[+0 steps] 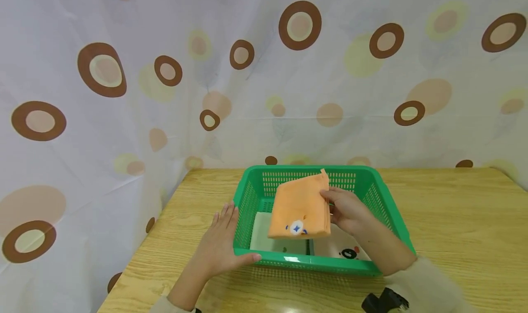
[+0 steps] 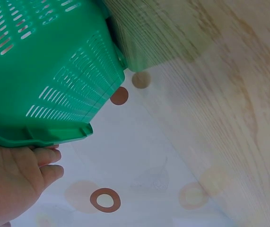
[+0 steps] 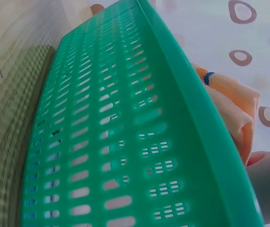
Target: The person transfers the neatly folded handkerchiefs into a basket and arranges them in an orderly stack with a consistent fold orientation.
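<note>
A folded orange towel [image 1: 301, 205] with a small embroidered face is held up over the green plastic basket [image 1: 326, 263]. My right hand [image 1: 348, 210] pinches its right edge between thumb and fingers. In the right wrist view the folded layers of the towel [image 3: 236, 111] show beyond the basket's rim. Straight-fingered, my left hand [image 1: 220, 246] rests at the basket's near left corner, thumb along the front rim. Inside the basket lie a pale green folded towel [image 1: 261, 233] at left and a pale pink one [image 1: 334, 244] with a dark embroidered patch at right, both partly covered.
The basket stands on a wood-grain table [image 1: 462, 226]. A pale curtain [image 1: 264, 84] printed with brown rings and ovals hangs behind the table and along its left side. Black straps [image 1: 385, 300] show near my right sleeve.
</note>
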Tool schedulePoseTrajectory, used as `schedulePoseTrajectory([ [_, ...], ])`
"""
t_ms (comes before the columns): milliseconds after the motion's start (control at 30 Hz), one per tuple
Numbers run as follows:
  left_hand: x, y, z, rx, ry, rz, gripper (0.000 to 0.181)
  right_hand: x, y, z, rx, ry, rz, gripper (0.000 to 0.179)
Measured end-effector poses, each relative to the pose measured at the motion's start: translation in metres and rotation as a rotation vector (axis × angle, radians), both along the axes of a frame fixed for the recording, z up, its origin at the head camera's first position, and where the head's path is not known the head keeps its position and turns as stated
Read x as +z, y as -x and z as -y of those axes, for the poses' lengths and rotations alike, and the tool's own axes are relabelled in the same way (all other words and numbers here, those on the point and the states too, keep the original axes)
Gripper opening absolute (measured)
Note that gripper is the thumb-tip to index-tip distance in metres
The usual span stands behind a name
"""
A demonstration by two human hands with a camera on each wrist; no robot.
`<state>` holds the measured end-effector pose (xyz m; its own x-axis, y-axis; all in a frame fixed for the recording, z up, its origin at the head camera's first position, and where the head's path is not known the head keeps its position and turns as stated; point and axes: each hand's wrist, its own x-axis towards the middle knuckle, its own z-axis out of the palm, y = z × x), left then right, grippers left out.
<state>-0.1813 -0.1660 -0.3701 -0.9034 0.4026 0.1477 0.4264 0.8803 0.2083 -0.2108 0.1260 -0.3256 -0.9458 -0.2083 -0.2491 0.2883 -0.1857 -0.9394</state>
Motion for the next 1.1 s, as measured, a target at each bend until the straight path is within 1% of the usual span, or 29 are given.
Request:
schedulePoseTrajectory([
  [200,-0.001,0.0,0.0,0.004,-0.001,0.014,0.116,0.001,-0.001,0.015,0.0,-0.013,-0.004,0.051],
  [433,-0.001,0.001,0.0,0.005,-0.001,0.023,0.116,-0.003,-0.001,0.032,-0.038,-0.046,0.016,0.047],
  [833,-0.003,0.0,0.0,-0.005,-0.015,0.008,0.116,-0.011,0.0,0.057,-0.084,-0.092,0.037,0.039],
  [1100,-0.002,0.0,0.0,0.01,-0.024,0.023,0.114,-0.017,-0.001,0.07,-0.078,-0.104,0.015,0.04],
])
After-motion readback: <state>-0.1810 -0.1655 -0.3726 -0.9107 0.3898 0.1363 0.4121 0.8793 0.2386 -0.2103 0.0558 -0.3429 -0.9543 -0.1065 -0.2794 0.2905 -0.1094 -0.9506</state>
